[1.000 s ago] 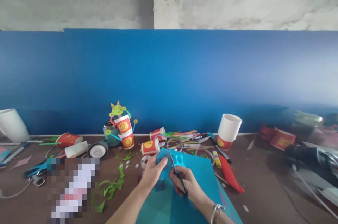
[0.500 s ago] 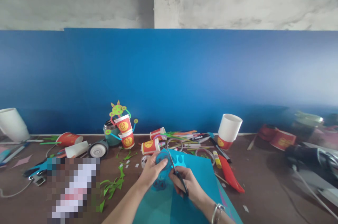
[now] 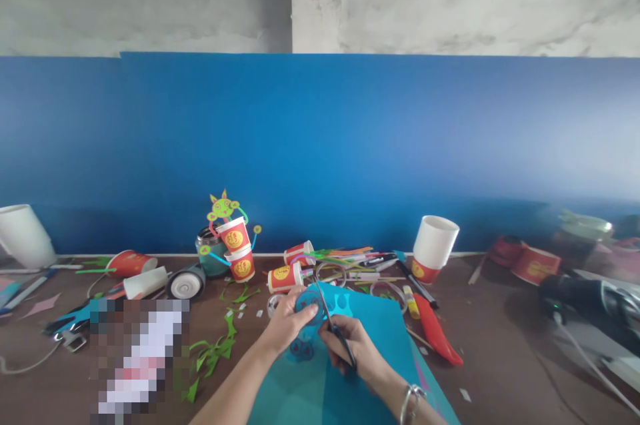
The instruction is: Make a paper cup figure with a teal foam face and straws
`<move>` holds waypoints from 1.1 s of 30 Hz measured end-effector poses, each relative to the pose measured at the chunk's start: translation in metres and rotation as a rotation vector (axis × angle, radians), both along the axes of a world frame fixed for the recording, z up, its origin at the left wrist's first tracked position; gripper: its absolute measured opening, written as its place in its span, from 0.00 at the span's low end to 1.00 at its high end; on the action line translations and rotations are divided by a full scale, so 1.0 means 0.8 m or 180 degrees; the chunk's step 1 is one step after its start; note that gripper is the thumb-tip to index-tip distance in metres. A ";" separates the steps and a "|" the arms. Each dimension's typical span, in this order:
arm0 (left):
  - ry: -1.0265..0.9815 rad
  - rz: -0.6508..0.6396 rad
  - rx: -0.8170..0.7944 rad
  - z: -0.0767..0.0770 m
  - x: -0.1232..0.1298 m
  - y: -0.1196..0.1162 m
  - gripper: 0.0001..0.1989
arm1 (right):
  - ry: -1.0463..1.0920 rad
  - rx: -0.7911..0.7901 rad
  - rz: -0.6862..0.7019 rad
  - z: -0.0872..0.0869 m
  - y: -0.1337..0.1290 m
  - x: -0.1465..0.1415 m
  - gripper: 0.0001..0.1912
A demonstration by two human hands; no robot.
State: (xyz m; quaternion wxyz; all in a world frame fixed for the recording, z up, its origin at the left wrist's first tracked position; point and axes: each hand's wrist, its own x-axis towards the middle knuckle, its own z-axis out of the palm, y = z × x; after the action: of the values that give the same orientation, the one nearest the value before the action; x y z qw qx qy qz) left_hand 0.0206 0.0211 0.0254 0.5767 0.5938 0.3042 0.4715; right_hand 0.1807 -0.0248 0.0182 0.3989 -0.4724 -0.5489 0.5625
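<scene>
Between the thumb and fingers of my left hand (image 3: 290,323) is a blue paper piece (image 3: 306,305) with dark drawn lines on it. My right hand (image 3: 353,346) grips black-handled scissors (image 3: 343,343), whose blades point up and away along the right side of the piece. Beneath both hands lies a large blue paper sheet (image 3: 385,325) with cut-out holes near its far edge. A small blue piece with dark round drawings (image 3: 301,349) rests below my left hand.
Behind the sheet are red paper cups (image 3: 284,278) and several coloured strips and pens. A cup figure (image 3: 237,238) stands left of them, with green scraps (image 3: 213,351) in front. On the right are stacked cups (image 3: 434,245), a glue stick (image 3: 412,303) and a red pouch (image 3: 437,331).
Hardly anything differs. My right hand and the scissors have shifted very slightly, and the blue piece stays in my left hand.
</scene>
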 end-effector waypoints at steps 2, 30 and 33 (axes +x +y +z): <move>0.0056 -0.0066 0.0066 0.001 -0.002 0.001 0.12 | 0.0015 0.0008 0.0009 0.001 0.000 0.000 0.15; -0.0105 0.0191 -0.0236 -0.003 0.013 -0.003 0.18 | 0.0106 0.0059 -0.0143 -0.006 0.002 -0.002 0.16; -0.0110 0.0191 -0.0271 0.000 0.011 -0.004 0.18 | 0.0099 0.0043 -0.0134 -0.004 0.001 -0.002 0.16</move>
State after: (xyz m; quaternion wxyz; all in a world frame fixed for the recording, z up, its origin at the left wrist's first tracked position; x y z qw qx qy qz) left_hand 0.0294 0.0182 0.0257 0.5922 0.5511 0.3316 0.4854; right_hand 0.1792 -0.0240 0.0152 0.4224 -0.4723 -0.5363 0.5575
